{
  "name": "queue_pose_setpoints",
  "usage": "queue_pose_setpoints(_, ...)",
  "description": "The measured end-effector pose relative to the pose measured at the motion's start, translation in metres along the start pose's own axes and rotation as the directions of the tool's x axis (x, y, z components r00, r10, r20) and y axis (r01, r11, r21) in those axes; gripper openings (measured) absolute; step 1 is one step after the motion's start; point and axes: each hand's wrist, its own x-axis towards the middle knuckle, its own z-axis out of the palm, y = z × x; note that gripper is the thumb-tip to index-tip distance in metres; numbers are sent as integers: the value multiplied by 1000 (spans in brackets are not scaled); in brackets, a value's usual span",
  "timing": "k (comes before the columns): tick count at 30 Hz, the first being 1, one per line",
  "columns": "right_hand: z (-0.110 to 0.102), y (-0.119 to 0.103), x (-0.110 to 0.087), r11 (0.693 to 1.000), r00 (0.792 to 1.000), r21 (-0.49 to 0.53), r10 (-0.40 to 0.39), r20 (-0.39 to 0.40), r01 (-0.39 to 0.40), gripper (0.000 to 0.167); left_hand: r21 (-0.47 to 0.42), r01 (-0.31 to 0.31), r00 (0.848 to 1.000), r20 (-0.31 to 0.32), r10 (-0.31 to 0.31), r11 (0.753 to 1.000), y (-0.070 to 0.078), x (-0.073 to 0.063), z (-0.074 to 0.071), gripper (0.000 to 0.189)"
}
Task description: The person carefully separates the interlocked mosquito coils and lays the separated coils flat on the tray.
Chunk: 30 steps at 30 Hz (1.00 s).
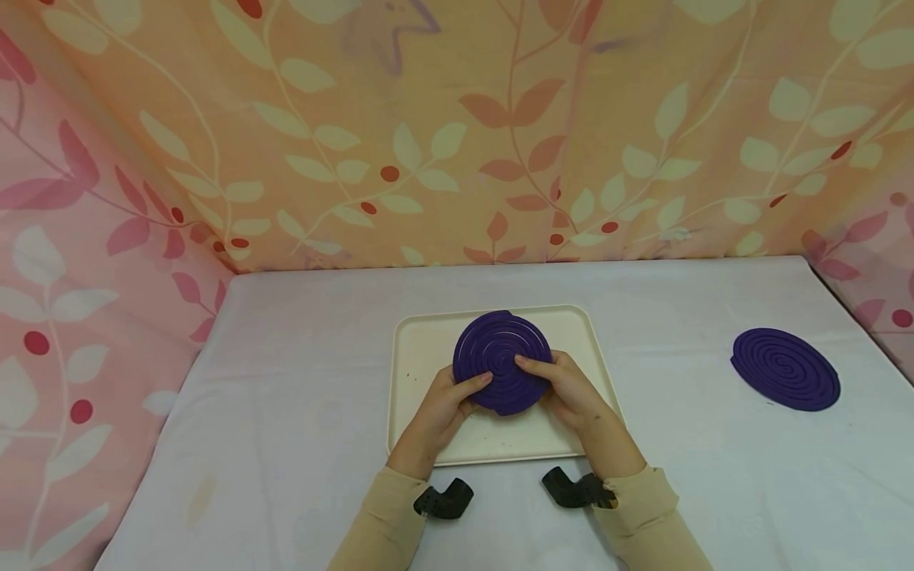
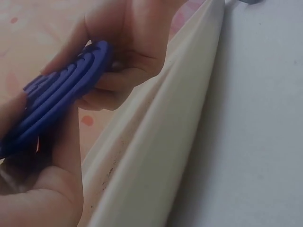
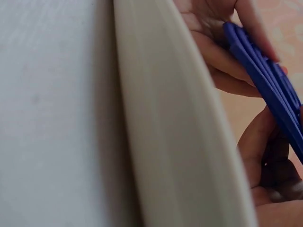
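Nearest to my camera are the two sleeves [image 1: 382, 519], below the hands. From the left, I see the left hand [image 1: 437, 408] pinching the purple disc [image 1: 502, 341], thumb on the upper face, other fingers behind, opened only to its thickness. The disc is between both hands, raised over the tray [image 1: 421, 341], which lies under the fingers. The right hand [image 1: 571, 390] pinches the other side similarly. Right of these fingers, well apart, lies a second disc [image 1: 785, 369]. I judge that a loosened thumb or uneven pull could make the held disc bend, slip and fall.
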Motion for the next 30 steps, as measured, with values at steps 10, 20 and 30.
queue_pose_setpoints(10, 1, -1, -1, 999, 999, 39, -15, 30, 14, 19, -28, 0, 999, 53, 2, 1000, 2, -1, 0, 44)
queue_pose_setpoints(20, -2, 2, 0, 993, 996, 114, -41, 84, 31, 19, -62, -22, 998, 62, 26, 998, 2, -2, 0, 35)
queue_pose_setpoints(30, -3, 1, -1, 991, 993, 137, -5, 121, -11, 24, -11, -30, 999, -39, 29, 999, 3, -2, 1, 36)
